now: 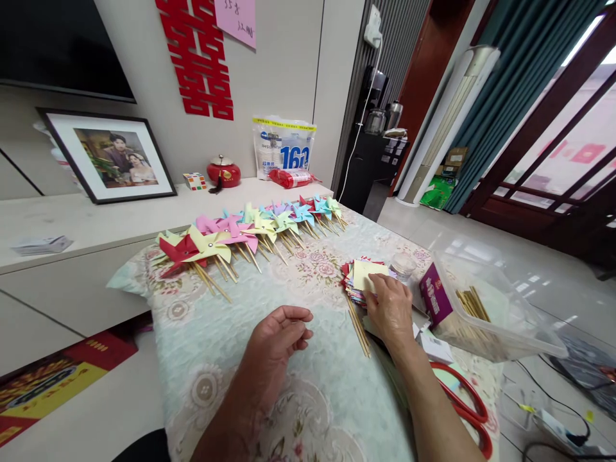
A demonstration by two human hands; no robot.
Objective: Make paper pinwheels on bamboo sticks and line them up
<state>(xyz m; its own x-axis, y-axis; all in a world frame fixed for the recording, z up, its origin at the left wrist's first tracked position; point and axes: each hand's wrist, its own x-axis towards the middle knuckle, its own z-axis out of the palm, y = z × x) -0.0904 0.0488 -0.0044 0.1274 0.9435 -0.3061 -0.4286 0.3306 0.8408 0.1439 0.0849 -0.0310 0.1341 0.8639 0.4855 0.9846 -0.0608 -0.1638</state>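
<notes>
Your right hand (pixel 392 307) rests its fingertips on the square pale-yellow paper sheet (pixel 366 273) topping a multicoloured paper stack (pixel 355 294), on the right part of the floral-clothed bench (pixel 216 333). Whether this grip pinches one sheet cannot be told. Your left hand (pixel 283 335) is well apart — grip loose and part-wide, fingers curled, nothing visible in it. Caution: uneven fingertip pressure could fan the stack or lift several sheets together. A sideways drag could scatter the thin wooden sticks (pixel 359 328) just beside it. The red-handled scissors (pixel 469 412) lie near your right forearm (pixel 433 398) — a low sweep could catch them.
</notes>
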